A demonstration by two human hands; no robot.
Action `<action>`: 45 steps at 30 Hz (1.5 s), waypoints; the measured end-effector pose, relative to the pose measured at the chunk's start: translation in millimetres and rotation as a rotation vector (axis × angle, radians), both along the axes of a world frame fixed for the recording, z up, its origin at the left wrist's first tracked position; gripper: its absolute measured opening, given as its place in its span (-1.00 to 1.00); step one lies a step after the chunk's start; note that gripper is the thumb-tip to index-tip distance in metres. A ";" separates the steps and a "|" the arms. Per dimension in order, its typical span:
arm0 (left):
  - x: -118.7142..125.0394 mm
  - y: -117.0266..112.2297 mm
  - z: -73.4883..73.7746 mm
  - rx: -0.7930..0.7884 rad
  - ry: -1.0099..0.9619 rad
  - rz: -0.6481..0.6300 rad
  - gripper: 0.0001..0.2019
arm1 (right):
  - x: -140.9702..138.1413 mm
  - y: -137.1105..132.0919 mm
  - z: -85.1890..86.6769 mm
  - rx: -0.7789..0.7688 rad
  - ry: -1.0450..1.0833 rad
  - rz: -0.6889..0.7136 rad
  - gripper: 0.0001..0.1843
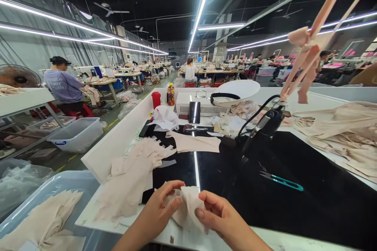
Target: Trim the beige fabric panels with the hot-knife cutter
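Both hands hold a pale cream piece of fabric (190, 206) at the front edge of the table. My left hand (163, 208) is closed on its left side, thumb towards the middle. On the right side, my right hand (216, 213) pinches the fabric between thumb and fingers. The cloth is folded and hangs down between them. To the left lies a pile of beige cut fabric pieces (129, 176). Beyond the hands, a flat beige fabric piece (194, 142) rests on the black tabletop (229, 188).
Teal thread snips (285, 183) lie at right, near a black iron-like tool (262, 125) hung with pink straps (309, 55). A phone (194, 112) leans on a white metal box (182, 104). More beige fabric (350, 129) heaps at right. A blue tub (85, 184) stands lower left.
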State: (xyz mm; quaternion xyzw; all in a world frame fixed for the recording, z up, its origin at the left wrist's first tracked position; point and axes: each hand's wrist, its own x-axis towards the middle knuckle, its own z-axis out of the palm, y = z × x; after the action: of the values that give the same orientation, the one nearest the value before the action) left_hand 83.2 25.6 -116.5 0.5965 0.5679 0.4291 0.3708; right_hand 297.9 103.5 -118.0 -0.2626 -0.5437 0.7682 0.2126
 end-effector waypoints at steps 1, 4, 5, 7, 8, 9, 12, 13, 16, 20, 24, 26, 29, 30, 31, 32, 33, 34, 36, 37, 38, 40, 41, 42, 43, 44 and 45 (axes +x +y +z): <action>2.7 0.5 0.4 0.003 -0.020 -0.035 -0.53 | 0.1 -1.3 -3.4 0.013 0.013 0.009 -0.34; 11.9 4.1 1.8 -0.017 -0.142 -0.064 -0.50 | 4.0 -4.5 -9.5 0.064 0.043 0.030 -0.40; 14.6 5.6 2.1 -0.032 -0.191 -0.050 -0.48 | 6.7 -5.5 -10.1 0.079 0.042 0.032 -0.43; 18.5 7.8 2.6 -0.060 -0.261 -0.030 -0.43 | 12.9 -7.7 -9.9 0.102 0.021 0.030 -0.46; 19.7 8.1 3.0 -0.065 -0.282 -0.033 -0.42 | 16.0 -9.2 -9.4 0.105 0.002 0.030 -0.47; 20.5 7.7 3.5 -0.072 -0.296 -0.041 -0.42 | 18.8 -11.1 -8.5 0.107 -0.019 0.035 -0.48; 21.5 3.5 5.5 -0.104 -0.292 -0.060 -0.43 | 23.1 -19.1 -5.6 0.097 -0.047 0.075 -0.60; 21.7 1.4 6.3 -0.116 -0.280 -0.061 -0.44 | 23.0 -22.2 -4.8 0.089 -0.041 0.094 -0.65; 22.5 -4.8 9.2 -0.144 -0.237 -0.060 -0.43 | 20.0 -30.4 -4.5 0.088 -0.035 0.133 -0.71; 25.5 -10.3 15.0 -0.137 -0.221 -0.025 -0.44 | 15.6 -37.5 -5.3 0.135 -0.076 0.156 -0.72; 29.8 -11.9 22.4 -0.032 -0.159 0.026 -0.53 | 16.3 -41.4 1.0 0.256 -0.168 0.126 -0.81; 32.5 -12.1 25.7 0.005 -0.134 0.040 -0.56 | 17.0 -42.4 5.2 0.325 -0.198 0.096 -0.81; 37.1 -12.9 30.2 0.015 -0.116 0.044 -0.60 | 16.4 -43.6 7.6 0.358 -0.127 0.067 -0.78; 38.4 -13.2 31.5 0.015 -0.105 0.040 -0.60 | 16.1 -44.1 7.3 0.348 -0.095 0.061 -0.79; 39.4 -13.4 32.7 0.016 -0.090 0.038 -0.61 | 16.2 -44.6 6.6 0.326 -0.079 0.057 -0.81; 40.1 -13.4 33.7 0.018 -0.072 0.036 -0.62 | 16.7 -45.0 6.0 0.296 -0.080 0.056 -0.83; 40.4 -13.0 34.3 0.020 -0.052 0.036 -0.63 | 17.8 -45.3 5.8 0.261 -0.091 0.068 -0.84; 40.4 -12.4 34.5 0.020 -0.033 0.036 -0.64 | 19.4 -45.1 6.2 0.227 -0.104 0.086 -0.86; 40.0 -10.2 33.8 0.011 -0.007 0.035 -0.64 | 24.2 -43.6 9.2 0.193 -0.123 0.126 -0.89; 39.7 -8.9 32.9 0.003 -0.004 0.030 -0.63 | 26.9 -42.2 11.6 0.190 -0.132 0.149 -0.90; 39.6 -7.5 31.8 -0.009 -0.007 0.022 -0.62 | 29.5 -40.6 14.4 0.188 -0.146 0.174 -0.91; 39.4 -4.8 29.6 -0.040 -0.018 -0.007 -0.60 | 33.9 -37.5 19.6 0.180 -0.182 0.223 -0.92; 39.1 -3.4 28.7 -0.056 -0.019 -0.023 -0.60 | 35.5 -36.2 21.5 0.172 -0.198 0.244 -0.91; 38.6 -1.8 28.2 -0.071 -0.013 -0.039 -0.61 | 36.9 -34.9 22.8 0.162 -0.209 0.256 -0.91; 37.9 0.3 28.0 -0.086 0.001 -0.049 -0.62 | 38.1 -33.5 23.3 0.159 -0.218 0.257 -0.90; 36.8 3.1 28.1 -0.095 0.025 -0.055 -0.64 | 39.6 -32.0 23.4 0.167 -0.230 0.250 -0.91; 35.6 7.0 28.5 -0.101 0.055 -0.060 -0.66 | 41.5 -30.0 23.1 0.185 -0.253 0.240 -0.91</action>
State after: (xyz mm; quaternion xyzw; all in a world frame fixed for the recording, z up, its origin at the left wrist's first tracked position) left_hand 118.8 32.6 -88.0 0.6051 0.5808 0.3721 0.3974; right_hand 339.3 73.5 -94.9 -0.2698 -0.6617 0.6958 0.0728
